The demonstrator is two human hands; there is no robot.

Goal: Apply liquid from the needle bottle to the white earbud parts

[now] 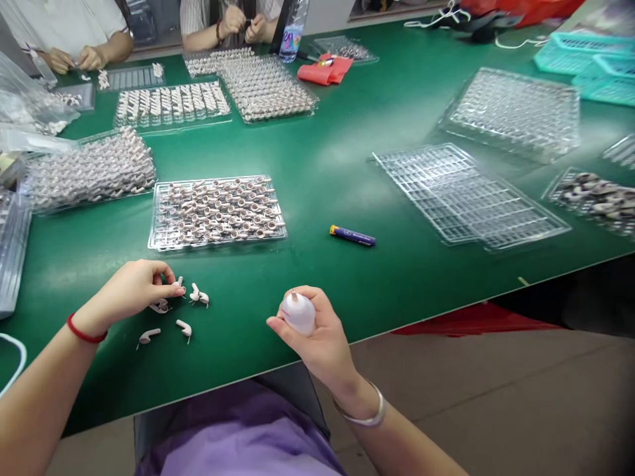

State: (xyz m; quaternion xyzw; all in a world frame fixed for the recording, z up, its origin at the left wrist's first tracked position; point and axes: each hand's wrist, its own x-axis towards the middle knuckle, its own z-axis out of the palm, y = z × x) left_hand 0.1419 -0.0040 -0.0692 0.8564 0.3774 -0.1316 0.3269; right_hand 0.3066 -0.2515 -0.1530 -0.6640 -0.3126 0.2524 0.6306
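My left hand (143,287) pinches a small white earbud shell (179,284) just above the green table. Beside and below it lie several loose white earbud shells with thin wires, among them a curved earbud shell (184,328) and another earbud shell (149,336). My right hand (322,330) is wrapped round a white squeeze bottle (299,313), its narrow tip pointing up and away from me. Beyond my left hand, a clear plastic tray (157,228) holds rows of earbud shells.
A purple marker-like tube (353,236) lies mid-table. Empty clear trays (461,192) sit at right, with teal baskets (565,56) behind. Filled trays (92,168) stand at left. Across the table, two people's hands (238,25) work near a water bottle (292,36).
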